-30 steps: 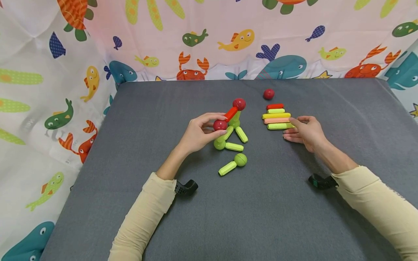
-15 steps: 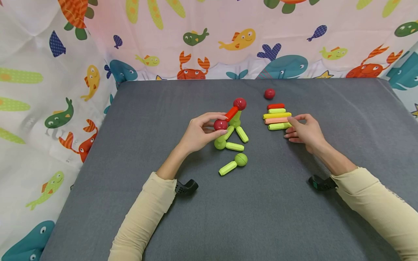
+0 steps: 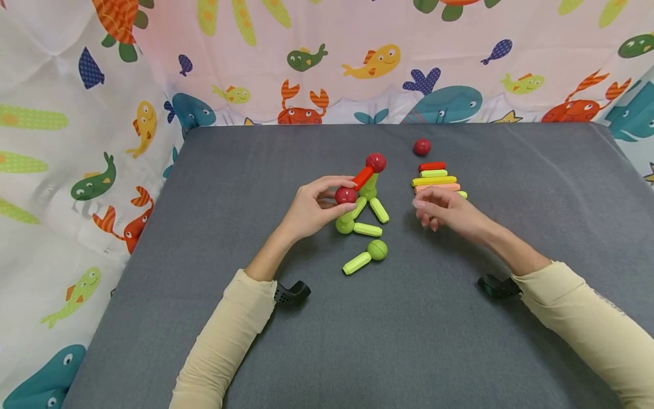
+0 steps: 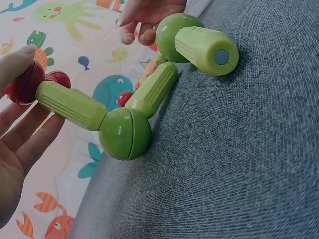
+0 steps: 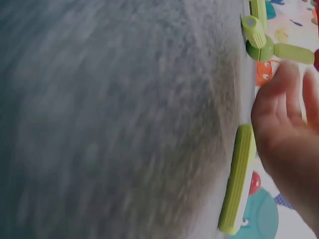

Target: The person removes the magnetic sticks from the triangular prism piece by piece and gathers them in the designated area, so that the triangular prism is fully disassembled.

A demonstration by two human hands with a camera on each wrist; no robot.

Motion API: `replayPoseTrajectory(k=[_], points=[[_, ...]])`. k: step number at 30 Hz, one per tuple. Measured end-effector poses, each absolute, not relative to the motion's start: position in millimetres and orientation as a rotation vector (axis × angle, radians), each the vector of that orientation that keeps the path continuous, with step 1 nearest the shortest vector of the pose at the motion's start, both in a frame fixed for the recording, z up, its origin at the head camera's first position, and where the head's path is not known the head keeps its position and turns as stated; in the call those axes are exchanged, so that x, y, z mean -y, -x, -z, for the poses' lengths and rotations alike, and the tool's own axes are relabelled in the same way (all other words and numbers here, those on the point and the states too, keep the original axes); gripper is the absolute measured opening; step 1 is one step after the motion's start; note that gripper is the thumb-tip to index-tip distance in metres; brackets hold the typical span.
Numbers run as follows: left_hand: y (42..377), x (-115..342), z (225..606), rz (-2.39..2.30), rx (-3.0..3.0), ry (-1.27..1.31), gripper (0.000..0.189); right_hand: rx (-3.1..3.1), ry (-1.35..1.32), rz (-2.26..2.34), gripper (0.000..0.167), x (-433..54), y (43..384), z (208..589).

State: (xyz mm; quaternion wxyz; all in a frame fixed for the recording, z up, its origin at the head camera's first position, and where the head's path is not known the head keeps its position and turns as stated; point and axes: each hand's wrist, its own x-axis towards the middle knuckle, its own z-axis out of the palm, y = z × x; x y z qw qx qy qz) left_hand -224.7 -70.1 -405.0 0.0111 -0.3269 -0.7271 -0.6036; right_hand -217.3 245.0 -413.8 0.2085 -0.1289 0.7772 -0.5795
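Note:
My left hand [image 3: 313, 209] pinches a red ball [image 3: 346, 195] between thumb and fingers. This ball is part of a magnetic ball-and-stick build: a red stick [image 3: 363, 178] runs from it to a second red ball [image 3: 376, 162], and green sticks lead down to green balls on the table. In the left wrist view, a green stick [image 4: 72, 104] slants from the held ball to a green ball [image 4: 124, 134]. My right hand [image 3: 452, 213] hovers in front of the loose sticks, fingers loosely bent, nothing visible in it. It partly covers the nearest long green stick [image 3: 462, 194].
Behind my right hand lie a salmon stick [image 3: 439, 187], a yellow stick [image 3: 434, 181], a short green stick [image 3: 433, 174] and a red stick [image 3: 432, 166]. A loose red ball [image 3: 422, 147] sits farther back. In front of the build lies a green ball [image 3: 377, 250] with one stick attached.
My right hand has left the right ends of the loose sticks and moved left toward the build. My left hand keeps its grip on the red ball.

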Motion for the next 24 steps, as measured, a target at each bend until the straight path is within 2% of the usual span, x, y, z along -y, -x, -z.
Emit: replayPoseTrajectory(k=[8,17,24], points=[[224.7,69.5,405.6,1.870,2.274,1.023,0.035,-2.006,0.728,1.448,0.029,-223.1,215.4,415.7],[225.4,70.0,404.8,1.866,2.277,1.026,0.036,-2.052,1.258,1.172,0.032,-188.0,210.2,415.9],[225.3,70.6,404.5,1.858,2.283,1.025,0.035,-2.083,1.331,0.990,0.034,-172.6,205.8,412.9]])
